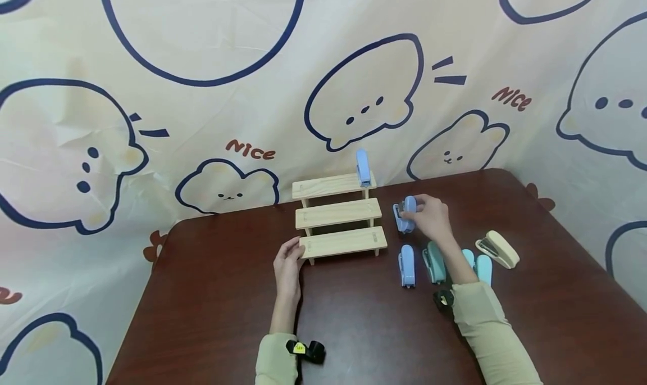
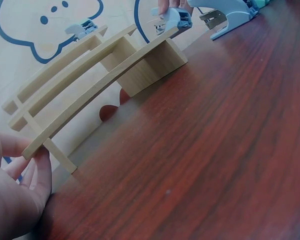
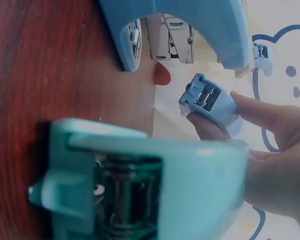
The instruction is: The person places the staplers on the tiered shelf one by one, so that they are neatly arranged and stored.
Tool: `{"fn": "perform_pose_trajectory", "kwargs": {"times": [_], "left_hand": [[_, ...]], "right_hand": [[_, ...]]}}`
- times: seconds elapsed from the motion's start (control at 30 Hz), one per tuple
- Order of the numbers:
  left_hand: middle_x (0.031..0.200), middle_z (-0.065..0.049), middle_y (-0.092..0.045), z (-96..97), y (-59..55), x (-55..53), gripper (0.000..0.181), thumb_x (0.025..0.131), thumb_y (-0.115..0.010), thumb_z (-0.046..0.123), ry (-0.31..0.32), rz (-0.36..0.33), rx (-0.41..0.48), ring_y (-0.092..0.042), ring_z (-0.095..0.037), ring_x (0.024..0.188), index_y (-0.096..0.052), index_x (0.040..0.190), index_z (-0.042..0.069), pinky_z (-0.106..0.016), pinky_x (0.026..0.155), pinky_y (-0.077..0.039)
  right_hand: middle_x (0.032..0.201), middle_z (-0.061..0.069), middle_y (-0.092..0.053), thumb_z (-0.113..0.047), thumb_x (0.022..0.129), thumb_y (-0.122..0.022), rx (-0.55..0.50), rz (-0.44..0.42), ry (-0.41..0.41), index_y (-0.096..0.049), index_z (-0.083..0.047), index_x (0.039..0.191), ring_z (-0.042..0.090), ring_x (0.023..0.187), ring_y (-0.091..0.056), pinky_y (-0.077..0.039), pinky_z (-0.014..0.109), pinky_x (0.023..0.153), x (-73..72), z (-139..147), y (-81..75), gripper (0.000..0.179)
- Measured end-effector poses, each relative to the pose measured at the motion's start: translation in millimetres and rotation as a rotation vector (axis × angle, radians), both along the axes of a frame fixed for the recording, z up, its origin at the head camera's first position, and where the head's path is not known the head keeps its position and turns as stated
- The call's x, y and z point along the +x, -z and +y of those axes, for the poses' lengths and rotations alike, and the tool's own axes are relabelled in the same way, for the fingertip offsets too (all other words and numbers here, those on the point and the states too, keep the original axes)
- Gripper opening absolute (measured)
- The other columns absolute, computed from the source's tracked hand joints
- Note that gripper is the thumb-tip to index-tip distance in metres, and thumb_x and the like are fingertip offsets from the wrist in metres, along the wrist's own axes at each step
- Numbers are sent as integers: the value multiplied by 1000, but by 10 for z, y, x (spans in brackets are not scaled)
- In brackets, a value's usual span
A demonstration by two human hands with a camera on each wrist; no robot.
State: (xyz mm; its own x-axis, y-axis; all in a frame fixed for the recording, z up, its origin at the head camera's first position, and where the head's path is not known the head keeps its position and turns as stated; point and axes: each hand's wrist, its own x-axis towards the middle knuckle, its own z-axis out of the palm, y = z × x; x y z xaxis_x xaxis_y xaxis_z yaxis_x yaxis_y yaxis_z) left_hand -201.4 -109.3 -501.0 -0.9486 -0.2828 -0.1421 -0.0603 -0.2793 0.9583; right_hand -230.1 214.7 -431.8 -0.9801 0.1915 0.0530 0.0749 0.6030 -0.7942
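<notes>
A three-step wooden rack (image 1: 343, 243) stands on the table. My left hand (image 1: 287, 270) pinches the left end of its lowest step, thumb above and fingers below in the left wrist view. With the thumb and fingers of my right hand (image 1: 433, 219) I hold a blue stapler (image 1: 409, 205), just right of the middle step. In the right wrist view this stapler (image 3: 215, 102) appears clear of the tabletop. Another blue stapler (image 1: 363, 168) sits at the right end of the top step. The two lower steps bear nothing.
Nearer me, a blue stapler (image 1: 406, 266) and a green stapler (image 1: 434, 262) stand side by side. Light blue staplers (image 1: 484, 268) are partly hidden by my right forearm. A cream stapler (image 1: 497, 249) lies farther right. Behind the table (image 1: 222, 295) hangs a patterned cloth (image 1: 242, 109).
</notes>
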Motion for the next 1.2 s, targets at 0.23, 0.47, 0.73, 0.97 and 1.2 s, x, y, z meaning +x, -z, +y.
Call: {"fn": "perform_pose_trajectory", "kwargs": {"times": [0.23,0.47,0.73,0.97,1.2], "left_hand": [[120,-9,-64,-7,-7,1,35,99,-63,3,5,3,11,-61,-13,104,-61,133,-7,-22,84,-54],[117,-8,-64,4,-6,-16,35,99,-63,2,1,11,29,-61,-13,101,-61,132,-9,-21,82,-54],[116,-9,-64,-8,7,-9,34,99,-62,1,-2,5,20,-62,-12,100,-61,131,-8,-21,83,-54],[116,-8,-65,-13,-12,-11,35,99,-63,2,-4,0,32,-62,-12,99,-61,132,-8,-21,82,-54],[113,-6,-64,0,-19,-1,35,99,-63,1,-5,-8,45,-61,-11,98,-61,132,-8,-21,80,-54]], "right_hand": [[124,33,-66,-16,96,-74,-88,-18,-3,-55,11,140,41,100,-71,-63,42,77,11,42,-60,54],[129,33,-64,-17,96,-73,-139,-25,19,-52,9,143,44,109,-68,-61,47,83,15,56,-120,58],[131,29,-64,-20,97,-73,-195,-29,31,-53,5,145,42,113,-67,-61,43,86,35,71,-129,58],[132,28,-64,-21,98,-72,-274,-19,55,-54,4,144,42,116,-66,-57,50,93,27,72,-140,56],[131,27,-65,-27,99,-71,-285,-33,78,-55,2,144,41,116,-66,-56,51,96,48,66,-156,56]]}}
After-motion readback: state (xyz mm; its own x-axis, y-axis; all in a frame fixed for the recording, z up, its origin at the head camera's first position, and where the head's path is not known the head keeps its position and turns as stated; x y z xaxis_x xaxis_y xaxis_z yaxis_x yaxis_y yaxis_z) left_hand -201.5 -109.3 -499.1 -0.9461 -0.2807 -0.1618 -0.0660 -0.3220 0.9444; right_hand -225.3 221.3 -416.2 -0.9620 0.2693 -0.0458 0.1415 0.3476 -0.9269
